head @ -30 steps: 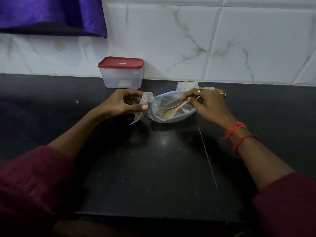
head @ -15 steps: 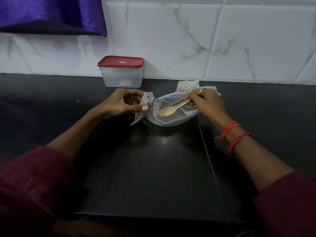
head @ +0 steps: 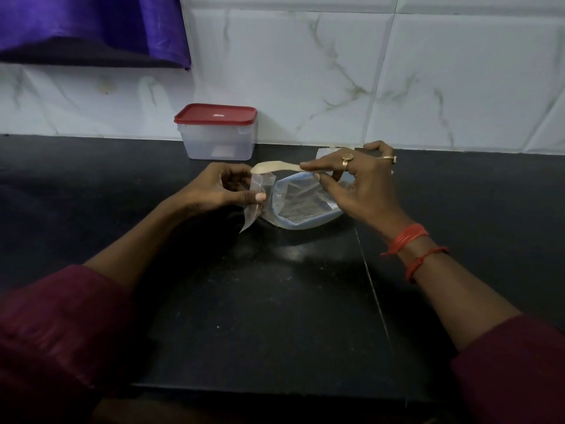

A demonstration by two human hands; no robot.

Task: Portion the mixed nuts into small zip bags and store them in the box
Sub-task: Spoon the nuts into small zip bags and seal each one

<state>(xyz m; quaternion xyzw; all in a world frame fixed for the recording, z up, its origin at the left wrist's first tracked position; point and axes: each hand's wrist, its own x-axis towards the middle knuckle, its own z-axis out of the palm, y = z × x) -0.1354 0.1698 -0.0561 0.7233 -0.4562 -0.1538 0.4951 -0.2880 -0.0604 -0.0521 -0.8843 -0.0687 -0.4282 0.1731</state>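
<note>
Dark counter (head: 275,301); zip bag (head: 260,184) in left hand (head: 220,188) grip, spoon (head: 272,167) in right hand (head: 363,185) pinch, red-lidded box (head: 218,139) behind.

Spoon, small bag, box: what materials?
Spoon: pale tan and matte, likely wood, though it could be plastic. Small bag: thin clear plastic film, see-through and creased. Box: frosted translucent plastic walls. Its lid is opaque red plastic, smooth with a slight sheen.
</note>
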